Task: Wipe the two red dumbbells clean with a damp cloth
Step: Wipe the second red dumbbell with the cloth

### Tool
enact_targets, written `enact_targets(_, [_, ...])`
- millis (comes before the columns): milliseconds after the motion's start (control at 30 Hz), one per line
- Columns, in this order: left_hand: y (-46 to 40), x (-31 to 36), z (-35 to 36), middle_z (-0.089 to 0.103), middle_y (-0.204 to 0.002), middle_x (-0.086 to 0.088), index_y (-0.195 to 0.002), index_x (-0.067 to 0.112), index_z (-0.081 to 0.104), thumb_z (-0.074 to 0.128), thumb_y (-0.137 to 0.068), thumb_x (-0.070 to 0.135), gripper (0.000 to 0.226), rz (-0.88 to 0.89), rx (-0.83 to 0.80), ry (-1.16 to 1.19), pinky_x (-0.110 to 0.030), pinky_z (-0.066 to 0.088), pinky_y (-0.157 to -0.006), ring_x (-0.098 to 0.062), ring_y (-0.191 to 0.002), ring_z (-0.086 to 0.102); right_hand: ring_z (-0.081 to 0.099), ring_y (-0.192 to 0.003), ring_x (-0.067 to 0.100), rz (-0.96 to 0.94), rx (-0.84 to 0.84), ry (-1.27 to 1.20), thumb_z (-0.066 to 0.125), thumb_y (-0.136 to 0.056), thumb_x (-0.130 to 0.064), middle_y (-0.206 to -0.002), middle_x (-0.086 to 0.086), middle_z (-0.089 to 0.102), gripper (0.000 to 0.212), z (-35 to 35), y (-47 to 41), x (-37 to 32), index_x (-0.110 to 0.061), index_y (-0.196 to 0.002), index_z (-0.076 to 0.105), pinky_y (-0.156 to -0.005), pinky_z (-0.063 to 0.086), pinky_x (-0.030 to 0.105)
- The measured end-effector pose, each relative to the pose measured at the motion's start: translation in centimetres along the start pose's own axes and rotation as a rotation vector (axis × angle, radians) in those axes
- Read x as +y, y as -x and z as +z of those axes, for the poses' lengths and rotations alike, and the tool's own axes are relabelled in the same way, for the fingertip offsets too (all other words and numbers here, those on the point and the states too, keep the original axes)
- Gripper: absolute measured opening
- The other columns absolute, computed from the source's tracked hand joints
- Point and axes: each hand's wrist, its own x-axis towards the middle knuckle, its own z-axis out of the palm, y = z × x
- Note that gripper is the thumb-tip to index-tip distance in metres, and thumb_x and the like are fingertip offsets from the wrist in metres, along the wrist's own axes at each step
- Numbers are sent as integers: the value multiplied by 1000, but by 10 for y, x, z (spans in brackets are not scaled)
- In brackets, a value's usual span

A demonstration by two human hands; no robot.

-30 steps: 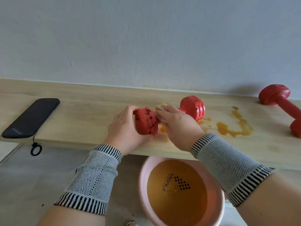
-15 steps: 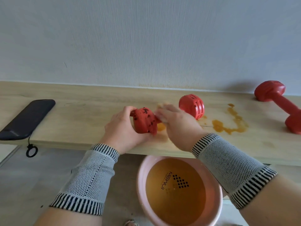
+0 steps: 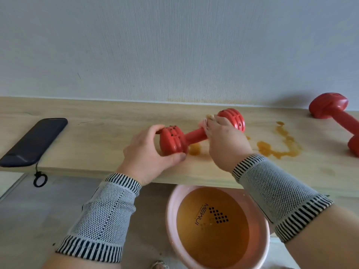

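Your left hand (image 3: 147, 154) gripping the near head of the red dumbbell (image 3: 194, 135) by the shelf's (image 3: 97, 148) front edge, your right hand (image 3: 223, 136) pinching a cloth (image 3: 206, 121) against its handle — second dumbbell (image 3: 336, 117) at the right end.

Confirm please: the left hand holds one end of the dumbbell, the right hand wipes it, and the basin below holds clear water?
Not quite. The head view shows the water in the basin is brownish-orange, not clear. The left hand does hold the dumbbell end, and the right hand wipes it.

Items partly hidden or cropped

Cloth (image 3: 208, 119): mostly covered by right hand (image 3: 225, 140). Second dumbbell (image 3: 334, 113): near end cut by right edge. Basin (image 3: 171, 210): rim under shelf (image 3: 97, 144) edge, bottom cropped.
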Motion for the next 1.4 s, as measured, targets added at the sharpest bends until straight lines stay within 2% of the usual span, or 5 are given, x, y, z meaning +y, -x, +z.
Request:
enact_targets(133, [-1,0,5,51,-125,11,-135,30,44,81,-50,60,98,-3,22,-56,-47,37,-106,-20,-126,46,34,-141,21,-254,-98,-137,46,-91,2,-158,-1,25,65,0,17,-12,-20,-150,32,-113,36,39])
enact_targets(767, [-13,-12,0,69,-107,13,-113,29,69,52,-46,79,85,-129,-28,78,-36,46,-101,-10,-107,62,32,-141,12,-168,-32,-109,43,-93,0,-154,-8,30,62,-6,9,4,-34,-145,36,-109,40,37])
enact_targets(1067, [-6,-6,1,54,-136,7,-134,33,48,53,-56,79,91,-36,105,36,-50,35,-110,-18,-131,46,19,-147,15,-205,-67,-42,42,-92,2,-160,-7,19,71,-3,10,-6,-24,-154,18,-114,33,34])
enact_targets(1300, [-9,-6,11,45,-145,3,-144,29,35,88,-56,49,105,-101,66,-79,-47,33,-110,-23,-134,40,35,-138,16,-200,-115,-67,46,-90,1,-159,-7,19,71,8,5,-15,-27,-151,25,-106,43,37])
enact_targets(1400, [-11,-7,12,51,-138,3,-139,27,40,83,-51,61,104,-98,62,-54,-48,38,-107,-22,-129,46,56,-114,25,91,-20,-61,48,-85,4,-151,-1,30,70,-2,-4,-3,-27,-146,33,-84,53,38])
